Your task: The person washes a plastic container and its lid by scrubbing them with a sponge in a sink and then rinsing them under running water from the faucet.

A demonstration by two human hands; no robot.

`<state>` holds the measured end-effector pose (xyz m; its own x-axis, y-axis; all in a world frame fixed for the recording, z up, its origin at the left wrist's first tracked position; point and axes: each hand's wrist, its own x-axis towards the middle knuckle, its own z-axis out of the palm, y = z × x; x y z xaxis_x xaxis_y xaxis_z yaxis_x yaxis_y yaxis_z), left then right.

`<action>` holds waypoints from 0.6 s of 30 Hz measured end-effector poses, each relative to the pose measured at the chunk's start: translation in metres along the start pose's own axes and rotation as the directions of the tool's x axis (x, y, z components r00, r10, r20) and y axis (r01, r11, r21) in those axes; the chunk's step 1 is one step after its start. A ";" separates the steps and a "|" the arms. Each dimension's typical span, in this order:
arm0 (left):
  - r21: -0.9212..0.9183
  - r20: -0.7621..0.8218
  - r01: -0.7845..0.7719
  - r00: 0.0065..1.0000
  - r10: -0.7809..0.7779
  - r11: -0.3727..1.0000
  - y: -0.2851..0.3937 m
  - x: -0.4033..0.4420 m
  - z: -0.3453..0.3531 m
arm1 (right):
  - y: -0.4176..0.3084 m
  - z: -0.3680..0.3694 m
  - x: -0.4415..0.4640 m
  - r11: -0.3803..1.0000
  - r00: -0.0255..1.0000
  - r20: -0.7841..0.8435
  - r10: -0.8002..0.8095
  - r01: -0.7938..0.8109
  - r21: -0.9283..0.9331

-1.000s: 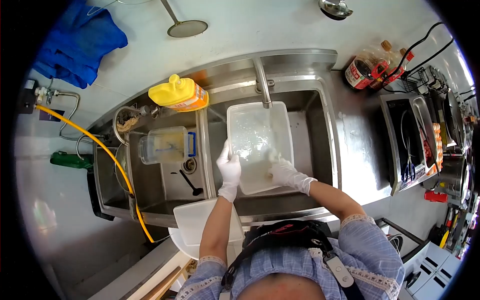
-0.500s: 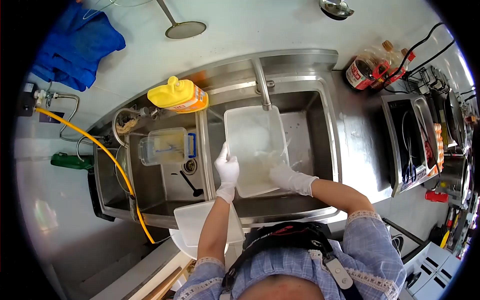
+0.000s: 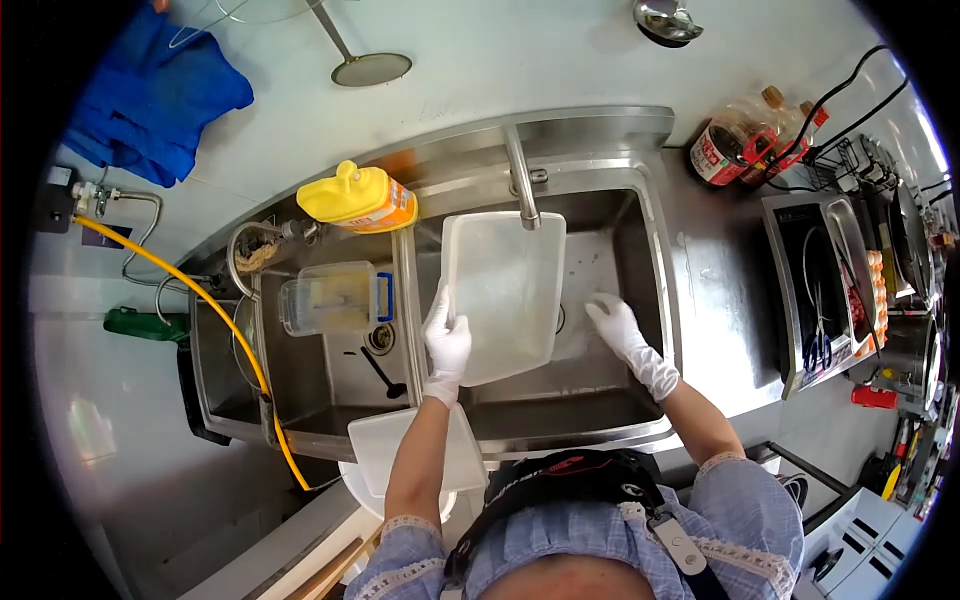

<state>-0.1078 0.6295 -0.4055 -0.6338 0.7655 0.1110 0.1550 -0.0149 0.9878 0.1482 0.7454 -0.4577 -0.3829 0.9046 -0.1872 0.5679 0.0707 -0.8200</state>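
Observation:
A translucent white plastic container (image 3: 505, 295) is held tilted in the right sink basin, below the tap (image 3: 522, 185). Its left rim is in the grip of my left hand (image 3: 446, 345), which wears a white glove and has the thumb over the edge. My right hand (image 3: 620, 330), gloved too, hovers off the container's right side over the basin floor. Its fingers are loosely bent and apart from the container, with nothing visible in them. A flat translucent white piece like a lid (image 3: 375, 450) lies across the sink's front edge, partly under my left forearm.
The left basin (image 3: 300, 390) holds a clear box with blue clips (image 3: 335, 298) and a black utensil (image 3: 382, 375). A yellow jug (image 3: 350, 200) stands on the back ledge. Sauce bottles (image 3: 725, 150) and a tray with scissors (image 3: 818, 340) are at right. A yellow hose (image 3: 215, 305) crosses at left.
My right hand has come out of the container and moved right over the basin. The container has shifted slightly left and tilted, with my left hand still on its rim.

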 end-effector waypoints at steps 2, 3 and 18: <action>0.296 0.084 -0.124 0.991 0.103 0.947 0.009 0.002 0.013 | -0.020 0.011 0.022 0.617 0.860 0.451 0.237 -0.492 0.614; 0.407 0.137 -0.224 0.973 0.183 0.885 0.019 0.005 0.020 | -0.030 0.021 0.033 0.307 0.785 0.599 0.158 -0.616 0.726; 0.607 0.418 -0.448 0.883 0.216 0.657 -0.001 -0.060 0.034 | -0.075 0.042 0.083 -0.293 0.750 0.633 0.192 -0.572 0.766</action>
<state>-0.0441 0.6057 -0.4167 -0.2094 0.9411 0.2654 0.8452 0.0377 0.5332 0.0434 0.7976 -0.4350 -0.6393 0.4259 -0.6402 -0.5059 -0.8600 -0.0670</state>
